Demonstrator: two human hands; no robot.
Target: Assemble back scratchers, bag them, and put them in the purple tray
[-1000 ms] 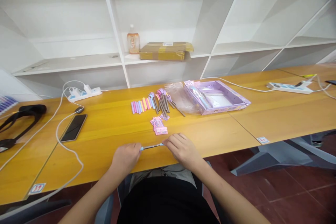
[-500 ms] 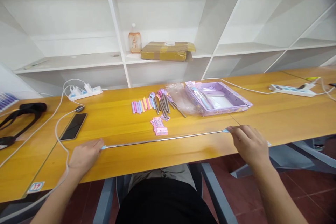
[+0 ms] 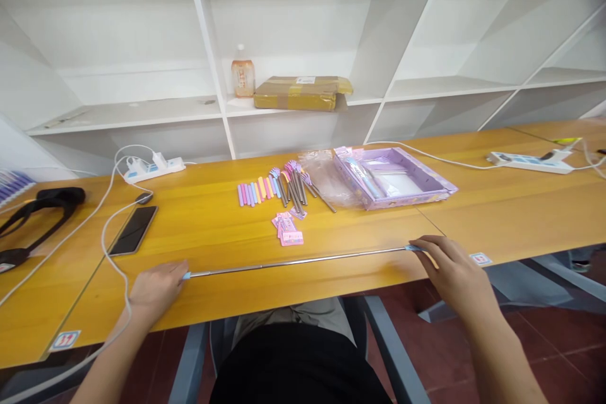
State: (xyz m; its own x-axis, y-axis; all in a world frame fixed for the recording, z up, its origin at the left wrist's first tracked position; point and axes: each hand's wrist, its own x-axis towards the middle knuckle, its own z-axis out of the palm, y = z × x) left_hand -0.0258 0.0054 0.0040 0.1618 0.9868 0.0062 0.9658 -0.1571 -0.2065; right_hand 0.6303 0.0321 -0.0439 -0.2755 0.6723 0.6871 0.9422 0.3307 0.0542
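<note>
A telescopic back scratcher [image 3: 303, 259], its thin metal rod drawn out long, stretches nearly level between my two hands above the table front. My left hand [image 3: 158, 290] is closed round its light-blue left end. Pinched in the fingers of my right hand [image 3: 452, 268] is the light-blue right end, mostly hidden. Beyond the rod lie several pink printed cards [image 3: 287, 230]. Behind them is a pile of back scratcher rods [image 3: 296, 184] with small hand-shaped heads in pink, purple and blue. Several coloured handle sleeves [image 3: 258, 190] lie in a row to its left.
A purple tray box [image 3: 407, 197] holds plastic-wrapped pieces, beside clear plastic wrap [image 3: 322, 177]. On the left are a phone [image 3: 135, 230], a power strip [image 3: 156, 168] and a white cable [image 3: 106, 240] crossing my left forearm. Shelves behind hold a bottle [image 3: 243, 79] and a taped carton [image 3: 298, 93].
Both hands have come slightly nearer to me, bringing the stretched back scratcher with them. My right fingers have shifted a little on its light-blue end.
</note>
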